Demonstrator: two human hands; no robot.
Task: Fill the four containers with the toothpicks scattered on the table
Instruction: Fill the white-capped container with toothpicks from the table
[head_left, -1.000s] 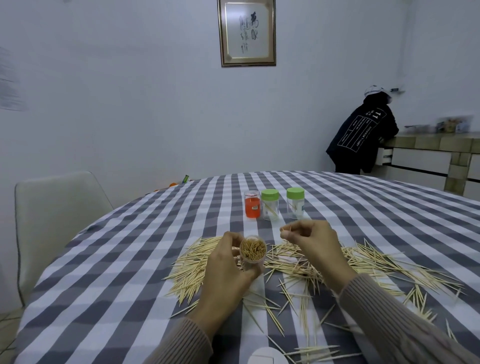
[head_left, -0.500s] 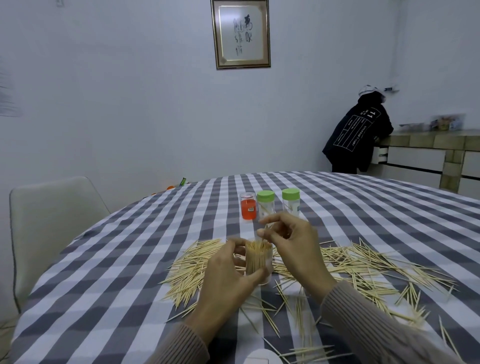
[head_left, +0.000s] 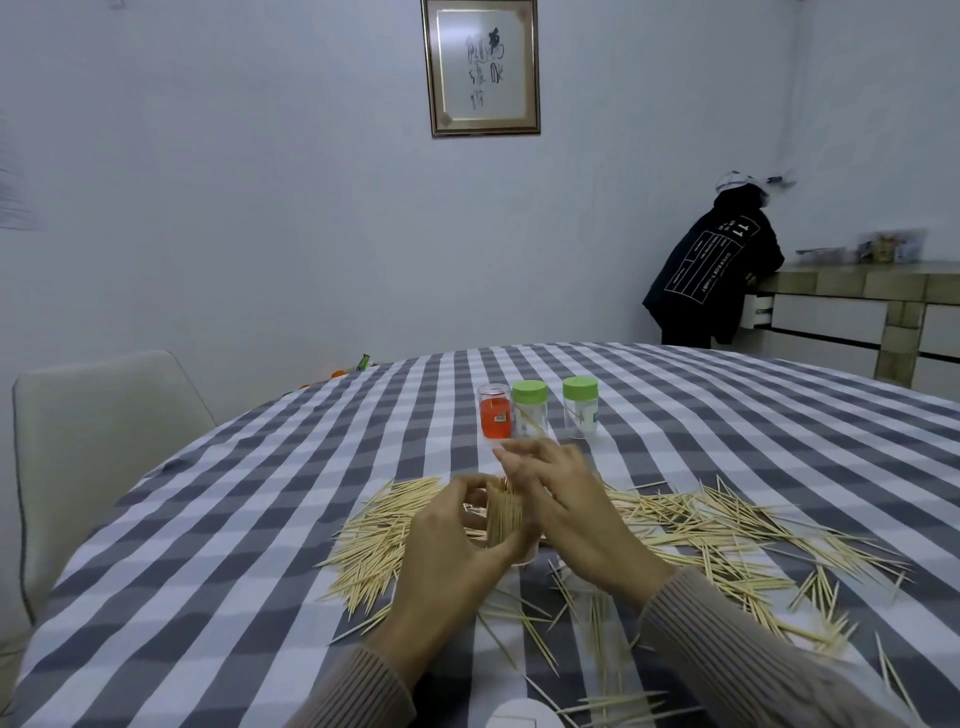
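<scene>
Now left hand (head_left: 457, 545) grips full container (head_left: 506, 519); right hand (head_left: 566, 499) pinching toothpicks, prob.

- Four containers: one packed with toothpicks (head_left: 505, 519), one orange (head_left: 494, 420), two with green lids (head_left: 529, 410) (head_left: 580, 404).
- Loose toothpicks (head_left: 727, 525): too many to count.
- Two hands (head_left: 449, 558) (head_left: 563, 506).
- One chair (head_left: 98, 441).
- One framed picture (head_left: 480, 66).
- One other person (head_left: 714, 270).
</scene>
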